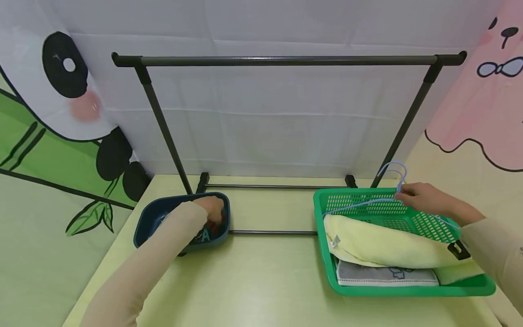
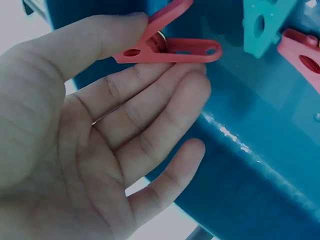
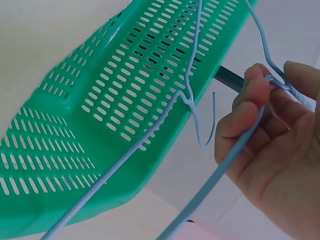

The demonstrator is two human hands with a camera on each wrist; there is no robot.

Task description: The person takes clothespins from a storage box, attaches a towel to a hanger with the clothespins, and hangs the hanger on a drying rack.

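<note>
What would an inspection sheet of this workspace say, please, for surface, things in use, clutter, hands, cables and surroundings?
Surface: pale table, bearing a blue bin, a green basket and a black rack.
Job's things: red clothespin; teal clothespin in the bin; light-blue hanger, with a second hanger near it; yellow cloth and grey cloth in the basket.
Clutter: nothing seen.
Hands: left hand, in the bin, pinches the red clothespin; right hand, at the basket, holds the light-blue hanger.
Cables: nothing seen.
Surroundings: backdrop with cartoon prints.
</note>
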